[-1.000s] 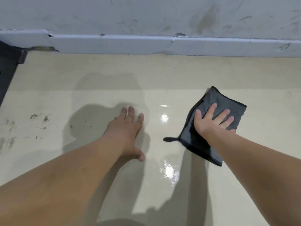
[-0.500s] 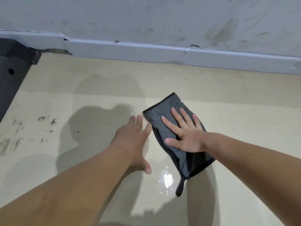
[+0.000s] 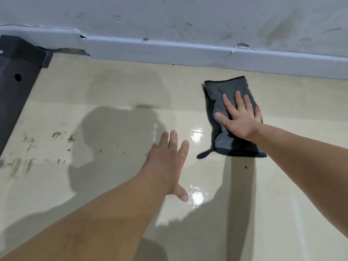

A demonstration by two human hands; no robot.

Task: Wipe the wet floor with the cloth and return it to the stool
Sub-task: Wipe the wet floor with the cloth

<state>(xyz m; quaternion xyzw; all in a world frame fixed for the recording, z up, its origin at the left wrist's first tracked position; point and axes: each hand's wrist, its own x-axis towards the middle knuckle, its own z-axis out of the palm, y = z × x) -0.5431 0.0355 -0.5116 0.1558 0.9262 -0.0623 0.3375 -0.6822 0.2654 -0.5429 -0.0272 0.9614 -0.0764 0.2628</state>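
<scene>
Partly hidden, the cloth (image 3: 228,91) lies under the flat, spread right hand (image 3: 239,117); left hand (image 3: 167,159) splayed on floor (image 3: 113,185).

- Floor (image 3: 116,95): spans the view, bounded at the far side by skirting (image 3: 169,50), wall (image 3: 169,16) above it.
- Cloth (image 3: 228,89): folded flat on floor, right of centre, near the skirting.
- Right hand (image 3: 239,117): flat on the cloth, fingers spread.
- Left hand (image 3: 167,157): flat on floor, left of and nearer than the cloth, apart from it.
- Wet patches (image 3: 196,135): between the hands.
- Panel (image 3: 15,87): far left edge.
</scene>
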